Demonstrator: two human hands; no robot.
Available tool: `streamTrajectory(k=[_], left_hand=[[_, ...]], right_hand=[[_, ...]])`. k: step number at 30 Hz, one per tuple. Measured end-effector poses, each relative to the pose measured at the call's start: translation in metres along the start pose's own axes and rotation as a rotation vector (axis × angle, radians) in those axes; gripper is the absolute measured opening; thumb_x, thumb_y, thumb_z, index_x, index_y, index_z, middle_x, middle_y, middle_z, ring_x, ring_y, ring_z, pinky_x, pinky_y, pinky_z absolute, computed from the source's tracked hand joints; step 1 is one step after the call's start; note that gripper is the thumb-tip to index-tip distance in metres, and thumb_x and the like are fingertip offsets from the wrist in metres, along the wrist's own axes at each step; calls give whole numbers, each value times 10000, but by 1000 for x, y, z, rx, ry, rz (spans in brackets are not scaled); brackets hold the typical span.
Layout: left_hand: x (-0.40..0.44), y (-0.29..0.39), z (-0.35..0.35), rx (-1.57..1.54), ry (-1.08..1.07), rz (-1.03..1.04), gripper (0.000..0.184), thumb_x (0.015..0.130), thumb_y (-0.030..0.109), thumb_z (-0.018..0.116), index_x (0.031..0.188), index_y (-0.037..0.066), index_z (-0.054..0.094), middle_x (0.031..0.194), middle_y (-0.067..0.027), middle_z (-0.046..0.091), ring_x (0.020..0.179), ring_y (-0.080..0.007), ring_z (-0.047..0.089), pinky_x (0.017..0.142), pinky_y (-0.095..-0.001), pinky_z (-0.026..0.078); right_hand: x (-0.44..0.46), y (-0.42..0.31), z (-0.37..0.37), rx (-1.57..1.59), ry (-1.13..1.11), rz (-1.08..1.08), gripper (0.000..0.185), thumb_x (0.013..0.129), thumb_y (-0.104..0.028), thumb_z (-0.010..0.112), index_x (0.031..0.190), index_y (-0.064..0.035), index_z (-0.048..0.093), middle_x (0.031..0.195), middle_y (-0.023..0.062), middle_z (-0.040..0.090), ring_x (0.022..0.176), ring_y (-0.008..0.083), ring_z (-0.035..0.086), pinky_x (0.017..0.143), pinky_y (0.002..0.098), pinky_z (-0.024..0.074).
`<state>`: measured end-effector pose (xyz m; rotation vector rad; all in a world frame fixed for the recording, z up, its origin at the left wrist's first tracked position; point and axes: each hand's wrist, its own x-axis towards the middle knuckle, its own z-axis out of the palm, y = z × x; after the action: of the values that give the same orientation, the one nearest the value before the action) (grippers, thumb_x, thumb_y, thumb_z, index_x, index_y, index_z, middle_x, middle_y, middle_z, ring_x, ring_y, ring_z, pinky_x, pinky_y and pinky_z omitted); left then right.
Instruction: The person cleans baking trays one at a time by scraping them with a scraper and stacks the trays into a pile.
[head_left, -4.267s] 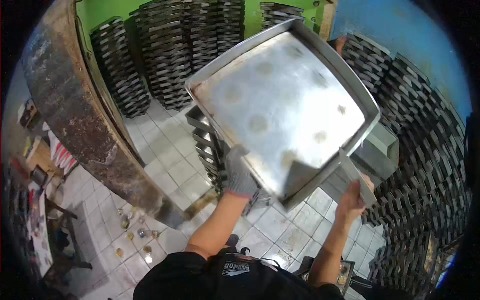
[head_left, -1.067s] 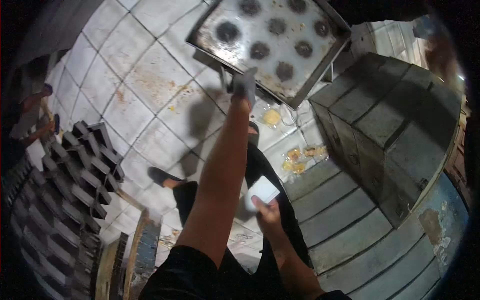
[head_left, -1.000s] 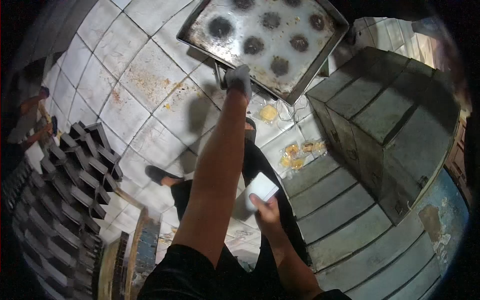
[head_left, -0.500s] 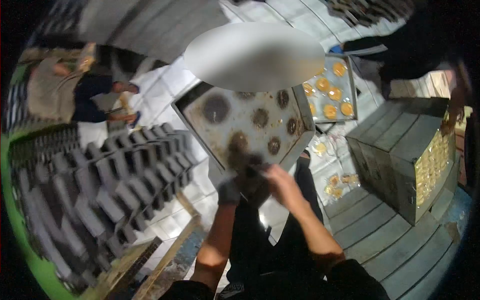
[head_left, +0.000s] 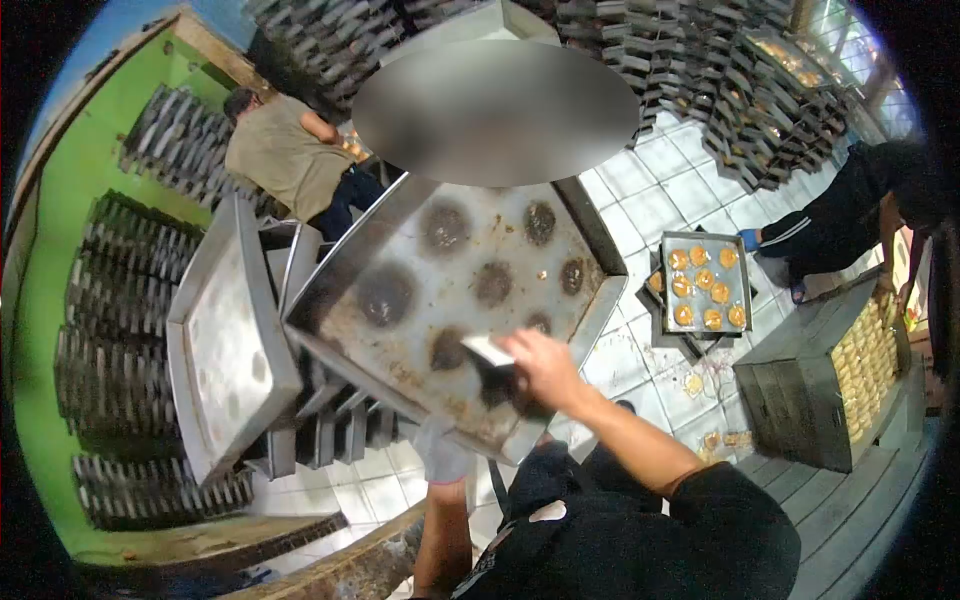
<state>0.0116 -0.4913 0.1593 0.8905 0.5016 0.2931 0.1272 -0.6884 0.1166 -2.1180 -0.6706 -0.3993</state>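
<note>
A large metal baking tray (head_left: pixel 440 290), stained with dark round marks, is tilted in front of me. My left hand (head_left: pixel 441 452), in a pale glove, grips its near edge; the fingers are partly hidden by the rim. My right hand (head_left: pixel 545 368) is bare and closed round a flat, pale scraper (head_left: pixel 488 350). The scraper's blade lies over the tray's surface near a dark round mark, casting a shadow. A few small crumbs are on the tray. A blurred oval hides the tray's far part.
Stacked trays (head_left: pixel 235 340) stand to my left. On the right, a tray of round pastries (head_left: pixel 705 285) rests on the tiled floor near a metal box (head_left: pixel 800 390) filled with yellowish pieces. One co-worker (head_left: pixel 285 155) is at the back left, another (head_left: pixel 850 210) at the right.
My view has swung, showing more of the room. The tray appears larger and lower, my right hand has moved up over it, and the scraper shows more clearly.
</note>
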Motion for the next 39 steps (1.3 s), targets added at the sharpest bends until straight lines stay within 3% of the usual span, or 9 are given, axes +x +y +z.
streamTrajectory(k=[5, 11, 14, 19, 23, 25, 30, 33, 39], left_hand=[[-34, 19, -33, -3, 7, 197, 116, 687, 91, 584, 789, 41, 609, 772, -94, 626, 808, -229, 640, 932, -423, 534], [-77, 19, 7, -93, 147, 446, 92, 689, 106, 583, 613, 74, 542, 583, -51, 501, 619, -204, 559, 695, -331, 480], [-95, 18, 16, 66, 215, 345, 123, 693, 118, 588, 589, 59, 557, 595, -69, 539, 604, -203, 540, 654, -304, 471], [-121, 9, 45, -83, 93, 259, 353, 700, 11, 633, 1043, -55, 685, 992, -140, 649, 1050, -256, 644, 963, -383, 516], [-142, 7, 90, 173, 296, 587, 181, 794, 144, 601, 707, 15, 692, 714, -102, 661, 774, -234, 650, 737, -321, 520], [-131, 5, 58, 97, 97, 536, 868, 686, -34, 632, 1518, 10, 391, 1317, -145, 606, 1128, -275, 621, 1008, -398, 507], [-131, 2, 15, 376, 93, 531, 212, 766, 49, 627, 962, 22, 704, 1079, -169, 678, 1043, -244, 632, 879, -380, 546], [-151, 27, 68, 291, 111, 534, 779, 699, -51, 593, 1467, -24, 463, 1277, -132, 611, 1019, -252, 643, 825, -331, 550], [-132, 13, 47, 187, 80, 579, 717, 710, -73, 606, 1416, -35, 487, 1213, -131, 625, 957, -216, 638, 758, -315, 545]], right_hand=[[91, 62, -87, -102, 382, 252, 448, 755, 61, 626, 1180, -78, 653, 1068, 185, 700, 945, 425, 686, 819, 478, 590], [77, 38, -111, 57, 346, -162, 464, 751, 84, 580, 1178, -83, 655, 1067, 175, 681, 932, 414, 681, 796, 475, 567], [108, 44, -149, -6, 283, 211, 304, 864, 36, 554, 1136, -64, 646, 1045, 211, 699, 944, 422, 689, 809, 484, 579], [54, -15, -136, -70, 7, -288, 370, 804, 2, 626, 1153, -108, 680, 1150, 138, 703, 1016, 354, 700, 822, 427, 605], [112, -27, -160, -37, 235, -274, 258, 867, -24, 591, 1105, -101, 656, 937, 144, 644, 890, 371, 688, 753, 476, 582], [100, -40, -149, 22, 192, -317, 265, 848, -28, 601, 1095, -102, 658, 931, 139, 650, 879, 364, 689, 749, 470, 585], [116, -40, -152, 98, 225, -292, 280, 815, 3, 612, 1054, -123, 686, 945, 139, 687, 890, 349, 709, 755, 469, 597], [121, -48, -147, 63, 243, -111, 292, 838, -6, 612, 1089, -138, 679, 949, 124, 698, 878, 342, 710, 735, 462, 594], [111, -44, -134, 100, 314, -277, 339, 803, 9, 620, 1106, -113, 710, 1068, 144, 723, 952, 342, 725, 814, 444, 614]])
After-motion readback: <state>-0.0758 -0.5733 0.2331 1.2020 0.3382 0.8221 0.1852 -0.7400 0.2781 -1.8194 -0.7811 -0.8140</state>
